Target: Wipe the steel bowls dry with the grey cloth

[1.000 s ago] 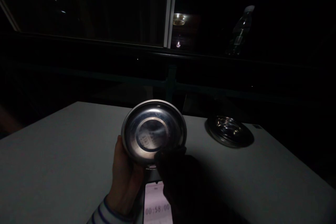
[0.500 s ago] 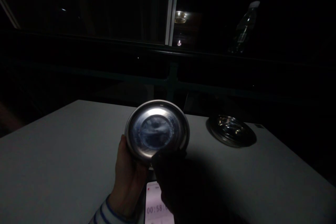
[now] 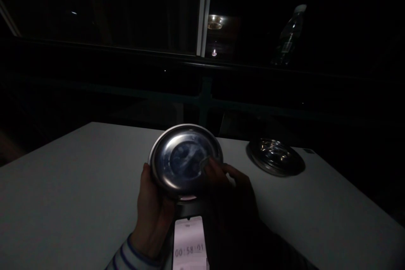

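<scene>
A shiny round stainless steel plate point(image 3: 186, 139) is tilted up above the table, its hollow side facing me. My left hand point(image 3: 150, 211) grips it by the lower left rim, the thumb along the edge. Dark against the light, my right hand point(image 3: 234, 190) reaches over the plate's right side with bent fingers. Its fingertips press on the inner face, and a small greyish edge shows at them, too dark to name. Smeary marks cover the plate's centre. Below the plate lies a phone point(image 3: 190, 240) with a lit timer screen.
Several stacked steel plates point(image 3: 276, 158) stand on the white table point(image 3: 79, 185) at the right. Beyond the table, a plastic bottle point(image 3: 289, 36) stands in the dark near a window frame point(image 3: 204, 12). The room is very dim.
My right hand has moved from the plate's lower rim up onto its right inner face. The plate has tilted back slightly, and more of the phone shows.
</scene>
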`<action>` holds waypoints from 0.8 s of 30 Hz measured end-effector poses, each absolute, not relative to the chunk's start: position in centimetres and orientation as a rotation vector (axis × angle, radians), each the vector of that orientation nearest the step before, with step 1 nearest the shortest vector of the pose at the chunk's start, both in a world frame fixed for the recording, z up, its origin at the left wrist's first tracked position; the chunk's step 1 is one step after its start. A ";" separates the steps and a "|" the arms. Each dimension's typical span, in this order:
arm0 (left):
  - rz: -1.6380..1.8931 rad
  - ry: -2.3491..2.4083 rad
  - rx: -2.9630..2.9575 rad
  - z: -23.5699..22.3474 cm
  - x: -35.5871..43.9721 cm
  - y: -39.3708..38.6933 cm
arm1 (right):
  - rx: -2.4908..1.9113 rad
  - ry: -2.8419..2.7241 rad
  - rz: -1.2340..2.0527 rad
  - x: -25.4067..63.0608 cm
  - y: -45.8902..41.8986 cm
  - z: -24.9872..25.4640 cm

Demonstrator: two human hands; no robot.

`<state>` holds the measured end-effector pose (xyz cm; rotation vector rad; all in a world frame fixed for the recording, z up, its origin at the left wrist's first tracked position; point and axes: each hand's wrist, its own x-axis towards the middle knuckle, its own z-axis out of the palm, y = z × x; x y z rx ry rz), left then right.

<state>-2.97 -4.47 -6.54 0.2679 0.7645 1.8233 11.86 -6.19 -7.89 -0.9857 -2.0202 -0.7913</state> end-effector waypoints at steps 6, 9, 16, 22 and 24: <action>1.767 0.802 0.143 -5.4 -2.7 -4.8 | -1.034 -2.024 -0.865 11.9 -6.0 -8.5; 1.753 0.812 0.120 -4.9 -2.5 -5.1 | -1.017 -2.041 -0.851 12.1 -5.7 -8.2; 1.747 0.804 0.133 -4.8 -2.5 -5.0 | -1.050 -2.049 -0.837 12.5 -5.8 -7.6; 1.700 0.870 0.095 -5.5 -2.2 -4.7 | -1.133 -2.001 -0.855 12.6 -4.8 -8.0; 1.733 0.847 0.101 -5.5 -2.2 -4.7 | -1.117 -1.979 -0.840 12.4 -5.1 -8.3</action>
